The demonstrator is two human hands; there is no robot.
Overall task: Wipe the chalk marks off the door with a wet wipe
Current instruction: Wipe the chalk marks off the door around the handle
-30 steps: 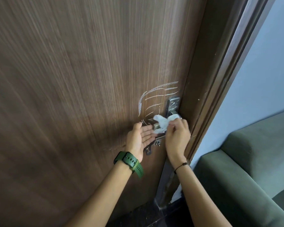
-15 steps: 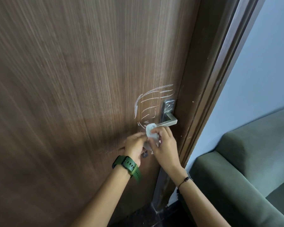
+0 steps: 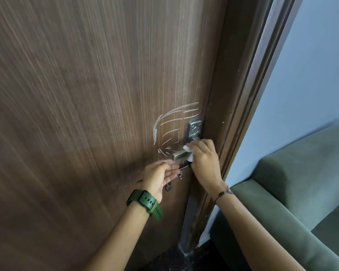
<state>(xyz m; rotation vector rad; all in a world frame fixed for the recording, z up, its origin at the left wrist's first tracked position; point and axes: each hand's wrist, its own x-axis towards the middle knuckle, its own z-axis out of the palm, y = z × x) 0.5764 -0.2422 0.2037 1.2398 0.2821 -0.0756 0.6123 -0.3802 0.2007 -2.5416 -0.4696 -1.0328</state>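
Both forearms reach up and forward, close together. The left hand (image 3: pixel 160 176) is turned palm up with its fingers (image 3: pixel 172 169) loosely extended. Just beside it, slightly higher, the right hand (image 3: pixel 205 162) has its fingers curled tight, knuckles up.

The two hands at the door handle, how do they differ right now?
The right hand grips a white crumpled wet wipe; the left hand holds nothing. The right fingers curl; the left lie fairly straight. The left wrist wears a green watch, the right a thin cord. Both are near the metal handle.
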